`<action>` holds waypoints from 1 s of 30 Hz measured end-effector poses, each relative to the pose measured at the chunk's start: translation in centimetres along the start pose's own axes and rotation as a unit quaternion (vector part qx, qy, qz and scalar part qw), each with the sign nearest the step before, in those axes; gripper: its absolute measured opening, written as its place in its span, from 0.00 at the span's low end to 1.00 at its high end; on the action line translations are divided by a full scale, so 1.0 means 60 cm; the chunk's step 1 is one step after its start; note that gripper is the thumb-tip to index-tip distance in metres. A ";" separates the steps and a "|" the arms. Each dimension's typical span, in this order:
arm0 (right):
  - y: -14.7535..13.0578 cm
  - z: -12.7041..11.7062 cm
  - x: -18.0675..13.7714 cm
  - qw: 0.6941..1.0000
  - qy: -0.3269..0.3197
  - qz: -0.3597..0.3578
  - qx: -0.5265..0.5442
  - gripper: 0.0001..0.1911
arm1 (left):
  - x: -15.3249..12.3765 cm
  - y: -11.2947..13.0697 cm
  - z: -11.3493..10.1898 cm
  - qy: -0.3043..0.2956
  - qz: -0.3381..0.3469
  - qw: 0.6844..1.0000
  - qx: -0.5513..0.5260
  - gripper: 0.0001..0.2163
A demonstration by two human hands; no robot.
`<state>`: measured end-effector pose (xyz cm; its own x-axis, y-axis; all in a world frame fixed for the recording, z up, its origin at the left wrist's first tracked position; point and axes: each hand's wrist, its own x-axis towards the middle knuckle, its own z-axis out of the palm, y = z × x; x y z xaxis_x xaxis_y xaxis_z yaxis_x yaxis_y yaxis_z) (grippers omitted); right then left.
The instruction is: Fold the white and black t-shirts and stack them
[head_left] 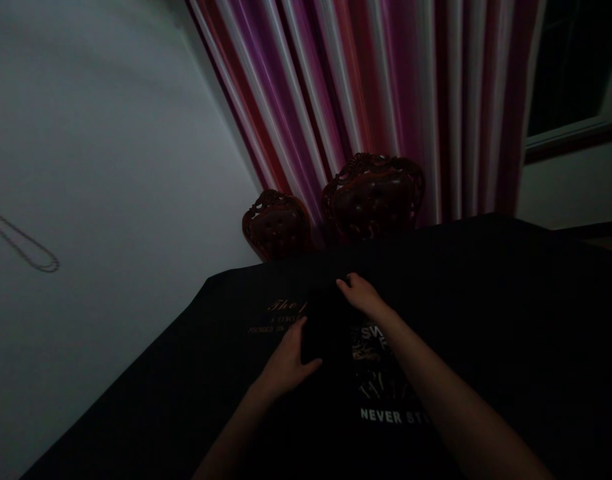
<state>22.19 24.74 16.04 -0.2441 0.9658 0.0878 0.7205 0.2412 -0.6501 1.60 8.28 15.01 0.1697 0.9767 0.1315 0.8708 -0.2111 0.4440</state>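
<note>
Black cotton T-shirt with white lettering (386,403) lies spread near-centre on the dark-covered table (526,307); left hand (286,363) presses open and flat on its dark folded part (326,327), right hand (362,295) rests at the fold's far edge, grip indiscernible; judgement: even, outward palm pressure keeps the fold square.

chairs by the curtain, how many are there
2. The left carved chair back stands near the white wall. The right carved chair back is beside it, before the striped curtain. Only their tops show above the dark cloth, so more may be hidden.
</note>
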 end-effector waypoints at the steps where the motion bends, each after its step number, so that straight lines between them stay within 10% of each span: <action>1: -0.006 0.010 -0.007 1.000 -0.010 -0.019 -0.016 0.30 | -0.005 0.000 0.010 -0.016 0.012 0.999 0.027 0.35; 12: 0.003 0.104 -0.064 0.972 -0.112 -0.132 -0.162 0.37 | -0.025 -0.031 0.049 -0.070 0.080 0.987 0.122 0.36; 21: 0.011 0.059 -0.107 0.965 -0.087 -0.171 -0.177 0.35 | -0.076 0.039 0.008 -0.044 0.028 0.976 0.212 0.26; 30: 0.060 -0.099 -0.458 0.907 -0.269 -0.301 -0.121 0.35 | -0.350 0.055 -0.001 -0.125 0.178 0.953 0.211 0.36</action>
<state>35.35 -0.34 15.74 -0.8743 0.4826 -0.0517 0.4583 0.7857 -0.4155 0.88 -12.90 13.77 0.5473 0.8364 -0.0308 0.8369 -0.5474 0.0078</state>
